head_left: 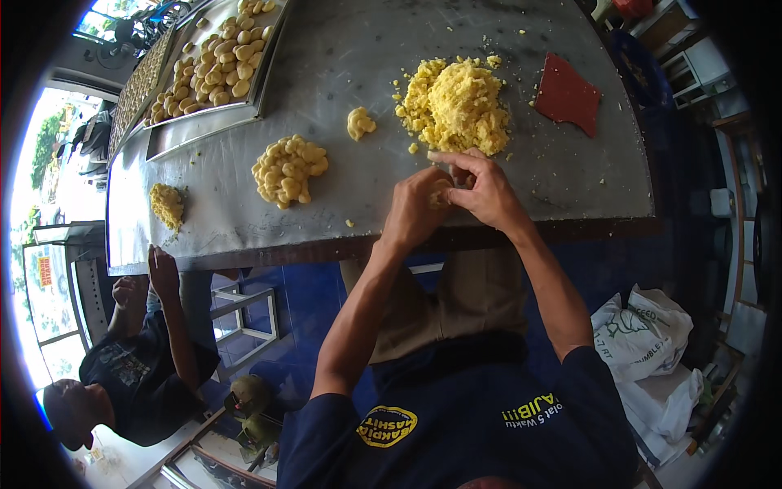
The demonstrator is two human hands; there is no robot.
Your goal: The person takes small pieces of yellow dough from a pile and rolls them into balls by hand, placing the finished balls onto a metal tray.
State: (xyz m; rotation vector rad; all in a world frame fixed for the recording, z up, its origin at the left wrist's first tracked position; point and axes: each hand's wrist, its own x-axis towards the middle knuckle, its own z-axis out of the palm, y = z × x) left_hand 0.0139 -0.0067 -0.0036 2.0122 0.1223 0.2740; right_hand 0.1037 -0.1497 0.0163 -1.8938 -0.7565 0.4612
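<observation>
Close to the near table edge, my left hand (pixel 414 208) is curled round a small pale-yellow dough piece (pixel 441 194), mostly hidden by the fingers. My right hand (pixel 490 191) meets it from the right, thumb and fingers closed on the same piece, the index finger lying across the top. Just beyond my fingers rises a heap of crumbly yellow filling (pixel 464 102). A cluster of small dough lumps (pixel 288 169) lies to the left, with one smaller bit of dough (pixel 360 123) between it and the heap.
A red flat scraper (pixel 567 94) rests right of the heap on the metal table (pixel 350 49). At the far left, a tray (pixel 262 77) holds many round dough balls. Another person (pixel 130 359) sits at the left by a small crumbly pile (pixel 167 206). White sacks (pixel 643 330) stand at the right.
</observation>
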